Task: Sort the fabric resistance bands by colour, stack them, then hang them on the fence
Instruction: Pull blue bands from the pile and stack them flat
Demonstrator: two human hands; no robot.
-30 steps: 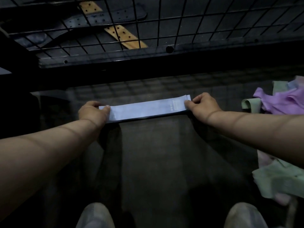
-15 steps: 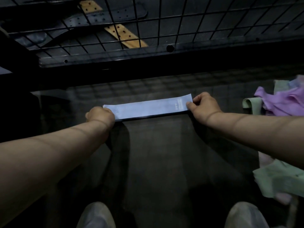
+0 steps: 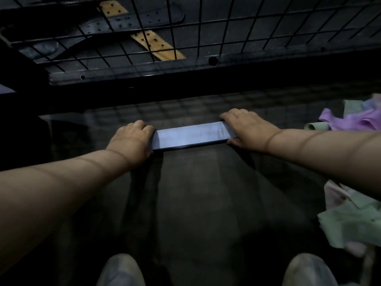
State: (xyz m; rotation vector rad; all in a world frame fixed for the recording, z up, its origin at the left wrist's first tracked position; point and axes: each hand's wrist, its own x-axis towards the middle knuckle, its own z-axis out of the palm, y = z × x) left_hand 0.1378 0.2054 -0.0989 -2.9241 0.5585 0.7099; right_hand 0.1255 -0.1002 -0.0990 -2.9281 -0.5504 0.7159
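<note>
The blue band (image 3: pixel 189 137) is held flat on the table (image 3: pixel 185 195) for stacking, its ends covered by the left hand (image 3: pixel 132 139) and right hand (image 3: pixel 246 129) (pressed or pinched cannot be told).

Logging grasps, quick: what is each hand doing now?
Left hand: grips the blue band at its left end.
Right hand: grips its right end.

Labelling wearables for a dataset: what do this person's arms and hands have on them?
Nothing worn shows: left hand and right hand are gloveless, without visible ring, watch or bracelet; both forearms are bare of sleeves to the frame edge. Thin dark curved lines cross them, probably shadows.
</note>
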